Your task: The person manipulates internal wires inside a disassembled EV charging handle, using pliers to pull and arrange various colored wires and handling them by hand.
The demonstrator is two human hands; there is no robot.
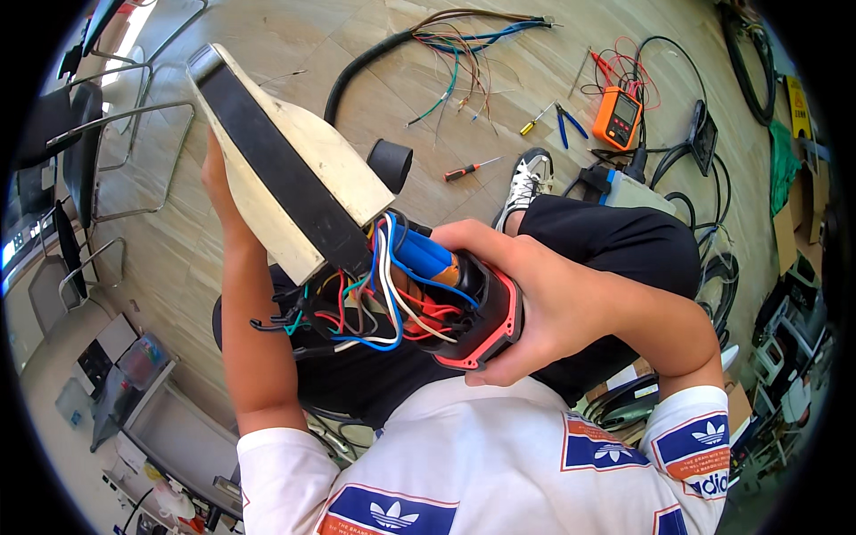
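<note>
A long cream housing with a black stripe (276,156) slants across my lap, raised off the floor. My left hand (215,178) is at its far left side, holding it from behind, with the fingers hidden. From its near end spill blue, white, red and green wires (383,325) beside a blue cylinder (423,257). They run into a black end piece with a red rim (508,325). My right hand (544,285) is closed around that end piece from the right, with the thumb at its near edge.
On the tiled floor ahead lie a thick black cable (357,71) with bared coloured wires, a short black tube (390,167), an orange-handled screwdriver (464,171), a yellow-handled screwdriver (532,125), blue-handled pliers (563,129) and an orange multimeter (617,118). Metal-framed chairs (85,134) stand left.
</note>
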